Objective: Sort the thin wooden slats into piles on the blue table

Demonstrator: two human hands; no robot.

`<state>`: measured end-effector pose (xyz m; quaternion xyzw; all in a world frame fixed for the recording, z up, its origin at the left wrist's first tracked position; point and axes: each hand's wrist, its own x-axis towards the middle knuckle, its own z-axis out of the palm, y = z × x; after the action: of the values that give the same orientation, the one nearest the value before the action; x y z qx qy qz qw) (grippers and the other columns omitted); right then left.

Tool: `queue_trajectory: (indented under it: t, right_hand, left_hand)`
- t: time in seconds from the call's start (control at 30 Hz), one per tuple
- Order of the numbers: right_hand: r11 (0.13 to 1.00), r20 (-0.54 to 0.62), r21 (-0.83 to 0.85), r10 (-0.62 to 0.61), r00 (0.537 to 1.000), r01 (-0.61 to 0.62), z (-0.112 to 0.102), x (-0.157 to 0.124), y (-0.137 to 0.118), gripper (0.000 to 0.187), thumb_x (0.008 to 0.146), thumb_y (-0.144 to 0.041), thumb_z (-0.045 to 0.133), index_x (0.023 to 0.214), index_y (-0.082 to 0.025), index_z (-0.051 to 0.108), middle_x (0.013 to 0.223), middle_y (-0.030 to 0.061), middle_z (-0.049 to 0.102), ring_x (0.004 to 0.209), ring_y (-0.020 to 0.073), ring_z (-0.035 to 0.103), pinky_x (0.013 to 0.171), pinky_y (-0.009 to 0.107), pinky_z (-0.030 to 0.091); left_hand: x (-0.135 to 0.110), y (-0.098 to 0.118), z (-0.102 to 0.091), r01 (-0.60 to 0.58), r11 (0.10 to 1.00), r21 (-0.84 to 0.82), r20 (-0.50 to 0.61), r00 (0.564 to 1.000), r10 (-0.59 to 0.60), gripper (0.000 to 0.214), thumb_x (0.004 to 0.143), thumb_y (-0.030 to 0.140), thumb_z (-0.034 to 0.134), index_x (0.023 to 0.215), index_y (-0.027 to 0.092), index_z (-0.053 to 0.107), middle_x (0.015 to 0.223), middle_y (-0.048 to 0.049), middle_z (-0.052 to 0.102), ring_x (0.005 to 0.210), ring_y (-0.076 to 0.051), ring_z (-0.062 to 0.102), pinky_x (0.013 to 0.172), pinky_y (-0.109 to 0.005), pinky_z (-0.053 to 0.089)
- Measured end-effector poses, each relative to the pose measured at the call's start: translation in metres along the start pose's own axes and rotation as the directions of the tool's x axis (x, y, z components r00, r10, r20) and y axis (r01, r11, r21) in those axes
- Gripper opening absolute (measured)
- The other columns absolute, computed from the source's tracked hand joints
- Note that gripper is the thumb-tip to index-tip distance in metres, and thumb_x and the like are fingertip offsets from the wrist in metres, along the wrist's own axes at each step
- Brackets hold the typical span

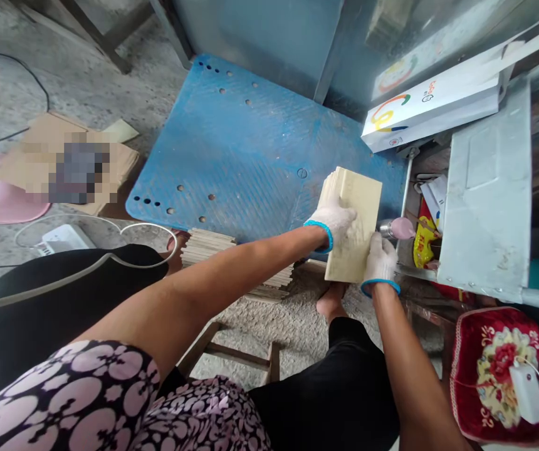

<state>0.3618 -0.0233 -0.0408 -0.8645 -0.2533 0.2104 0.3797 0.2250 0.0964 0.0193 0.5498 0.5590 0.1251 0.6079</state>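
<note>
A stack of thin pale wooden boards (356, 219) is held upright at a tilt over the near right corner of a blue plastic pallet (245, 144). My left hand (338, 220), in a white knit glove with a blue cuff, grips the stack from its left side, thumb across the broad front face. On the lower right edge my right hand (380, 258), gloved the same way, is closed against the boards; its fingertips are partly hidden. More thin boards (208, 247) lie stacked on the floor at the pallet's near edge, partly covered by my left forearm.
A metal shelf (486, 181) with a white paper bag (434, 109) and a pink-topped flask (398, 228) stands close on the right. Cardboard (121, 169) and a pink basin (6, 191) lie left. A red floral cushion (499, 369) carries a white power adapter. A wooden stool (239, 357) stands below.
</note>
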Motion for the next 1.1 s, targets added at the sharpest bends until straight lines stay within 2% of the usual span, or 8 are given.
queue_trajectory:
  t: [0.2, 0.43, 0.6, 0.7, 0.8, 0.87, 0.97, 1.1]
  right_hand:
    - [0.979, -0.130, -0.201, -0.012, 0.992, -0.015, 0.013, 0.045, -0.003, 0.044, 0.085, -0.057, 0.046, 0.075, -0.018, 0.066, 0.077, 0.0091, 0.068, 0.073, 0.0219, 0.056, 0.069, 0.033, 0.043]
    - [0.965, -0.150, -0.237, 0.078, 0.986, -0.113, 0.033, 0.061, 0.005, 0.041, 0.086, -0.053, 0.046, 0.078, -0.019, 0.068, 0.082, 0.0114, 0.071, 0.076, 0.0253, 0.059, 0.071, 0.035, 0.046]
    - [0.959, -0.157, -0.265, 0.054, 0.986, -0.095, 0.040, 0.066, 0.016, 0.037, 0.085, -0.053, 0.046, 0.070, -0.024, 0.063, 0.076, 0.0085, 0.069, 0.071, 0.0234, 0.057, 0.066, 0.033, 0.044]
    - [0.955, -0.140, -0.293, 0.006, 0.990, -0.047, 0.042, 0.064, 0.012, 0.039, 0.085, -0.054, 0.046, 0.071, -0.022, 0.064, 0.075, 0.0099, 0.068, 0.074, 0.0247, 0.057, 0.069, 0.034, 0.044]
    - [0.936, -0.076, -0.349, -0.064, 0.995, 0.033, 0.045, 0.061, 0.006, 0.037, 0.087, -0.048, 0.046, 0.083, -0.019, 0.068, 0.086, 0.0130, 0.070, 0.088, 0.0280, 0.061, 0.081, 0.037, 0.046]
    - [0.926, -0.056, -0.370, -0.096, 0.994, 0.068, 0.048, 0.058, 0.003, 0.035, 0.087, -0.042, 0.045, 0.093, -0.017, 0.070, 0.095, 0.0150, 0.071, 0.097, 0.0298, 0.062, 0.089, 0.039, 0.046]
    - [0.923, -0.073, -0.371, -0.134, 0.988, 0.098, 0.052, 0.055, 0.002, 0.042, 0.089, -0.038, 0.041, 0.106, -0.014, 0.070, 0.106, 0.0178, 0.070, 0.106, 0.0317, 0.061, 0.096, 0.042, 0.045]
    - [0.935, -0.073, -0.314, -0.198, 0.978, 0.166, 0.056, 0.056, 0.009, 0.048, 0.091, -0.038, 0.036, 0.114, -0.011, 0.068, 0.112, 0.0189, 0.069, 0.110, 0.0309, 0.061, 0.100, 0.043, 0.046]
  left_hand:
    - [0.051, 0.001, 0.005, -0.083, 0.968, 0.237, 0.018, 0.997, 0.081, 0.035, 0.078, 0.024, 0.066, 0.110, 0.012, 0.070, 0.114, -0.0197, 0.070, 0.109, -0.033, 0.066, 0.090, -0.039, 0.053]
    - [0.082, -0.006, 0.009, -0.025, 0.969, 0.246, 0.025, 0.999, 0.020, 0.036, 0.074, 0.020, 0.066, 0.110, 0.013, 0.071, 0.110, -0.0171, 0.072, 0.103, -0.031, 0.068, 0.085, -0.038, 0.054]
    - [0.072, -0.010, 0.004, -0.061, 0.977, 0.204, -0.026, 0.997, 0.067, 0.029, 0.078, 0.024, 0.065, 0.106, 0.020, 0.071, 0.101, -0.0101, 0.073, 0.093, -0.025, 0.067, 0.083, -0.035, 0.055]
    - [0.055, -0.023, -0.005, -0.119, 0.973, 0.195, -0.190, 0.969, 0.157, 0.042, 0.085, 0.030, 0.063, 0.126, 0.024, 0.064, 0.113, -0.0085, 0.070, 0.105, -0.027, 0.065, 0.093, -0.038, 0.053]
    - [0.039, -0.043, -0.009, -0.082, 0.988, 0.129, -0.325, 0.938, 0.120, 0.058, 0.091, 0.034, 0.056, 0.148, 0.029, 0.047, 0.134, -0.0070, 0.062, 0.124, -0.031, 0.057, 0.106, -0.044, 0.048]
    - [0.030, -0.057, -0.009, -0.053, 0.992, 0.116, -0.303, 0.949, 0.086, 0.064, 0.093, 0.036, 0.054, 0.155, 0.030, 0.039, 0.144, -0.0058, 0.057, 0.133, -0.032, 0.052, 0.111, -0.046, 0.044]
    - [0.020, -0.071, -0.001, -0.026, 0.986, 0.164, -0.152, 0.987, 0.051, 0.073, 0.091, 0.041, 0.057, 0.159, 0.026, 0.034, 0.154, -0.0078, 0.049, 0.138, -0.034, 0.048, 0.115, -0.046, 0.042]
    - [0.008, -0.078, 0.019, -0.055, 0.978, 0.201, 0.001, 0.998, 0.055, 0.082, 0.090, 0.037, 0.056, 0.162, 0.019, 0.023, 0.166, -0.0110, 0.031, 0.149, -0.033, 0.035, 0.122, -0.043, 0.033]
